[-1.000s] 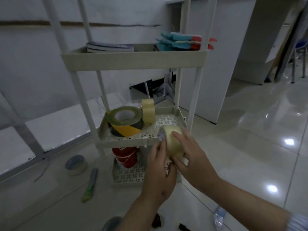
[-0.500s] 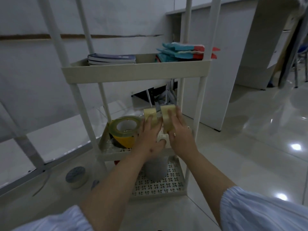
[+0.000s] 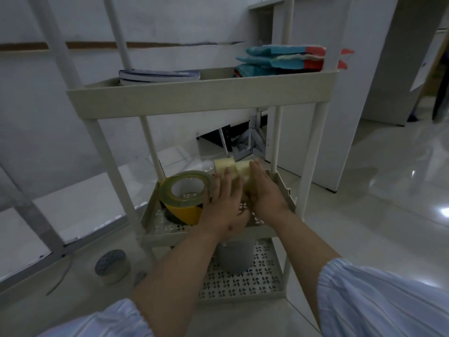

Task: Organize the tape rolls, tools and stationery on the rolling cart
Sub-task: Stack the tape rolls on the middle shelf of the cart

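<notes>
Both arms reaching forward, forearms bare, pale sleeves bunched up near the elbows. Left hand (image 3: 224,203) lying flat, fingers straight and together. Right hand (image 3: 263,190) sitting just beside it, fingers extended forward, palms angling toward each other.

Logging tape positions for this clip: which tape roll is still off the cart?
The grey-topped tape roll on the floor left of the cart. The black-and-yellow roll and two pale rolls sit on its middle shelf.
</notes>
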The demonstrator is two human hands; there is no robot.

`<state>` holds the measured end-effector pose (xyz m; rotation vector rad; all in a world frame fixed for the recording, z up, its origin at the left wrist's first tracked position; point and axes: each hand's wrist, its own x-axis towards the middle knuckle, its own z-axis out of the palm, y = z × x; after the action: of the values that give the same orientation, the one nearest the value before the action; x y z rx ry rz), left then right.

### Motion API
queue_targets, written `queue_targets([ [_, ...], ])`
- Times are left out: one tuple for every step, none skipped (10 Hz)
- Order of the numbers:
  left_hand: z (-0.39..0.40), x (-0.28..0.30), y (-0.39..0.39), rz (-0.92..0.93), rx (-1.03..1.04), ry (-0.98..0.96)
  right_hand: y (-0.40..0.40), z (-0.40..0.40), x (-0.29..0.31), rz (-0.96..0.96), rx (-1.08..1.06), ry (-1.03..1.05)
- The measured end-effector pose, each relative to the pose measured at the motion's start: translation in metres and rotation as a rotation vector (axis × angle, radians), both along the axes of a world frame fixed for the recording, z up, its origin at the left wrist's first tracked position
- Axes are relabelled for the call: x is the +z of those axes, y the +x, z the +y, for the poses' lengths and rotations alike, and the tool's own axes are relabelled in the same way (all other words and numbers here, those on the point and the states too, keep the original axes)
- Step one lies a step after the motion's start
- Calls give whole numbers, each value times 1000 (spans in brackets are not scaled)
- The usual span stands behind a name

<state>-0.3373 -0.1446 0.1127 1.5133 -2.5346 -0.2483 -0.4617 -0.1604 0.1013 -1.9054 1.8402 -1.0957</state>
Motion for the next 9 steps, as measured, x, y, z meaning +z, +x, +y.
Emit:
queue_targets([
  [-2, -6, 0, -50, 20, -42, -1, -8, 0, 31, 19, 15],
  [-2, -7, 0, -61, 13, -62, -3, -15, -2, 88, 44, 57],
  [-1, -5, 2, -71, 18, -84, -3, -20, -1, 153, -8, 94],
  [0, -1, -1, -55, 32, -62, 0, -16, 1, 136, -56, 155],
  [2, 3, -1, -45, 33, -47, 2, -11, 5, 115, -66, 187],
  [5, 5, 7, -31, 36, -55, 3, -6, 9, 89, -91, 190],
  [16, -1, 19, 52, 49, -83, 4, 3, 9, 89, -75, 167],
  [37, -11, 33, 121, 9, -118, 9, 12, 9, 133, -120, 146],
  [56, -14, 53, 154, -1, -81, 18, 26, 8, 227, -160, 94],
])
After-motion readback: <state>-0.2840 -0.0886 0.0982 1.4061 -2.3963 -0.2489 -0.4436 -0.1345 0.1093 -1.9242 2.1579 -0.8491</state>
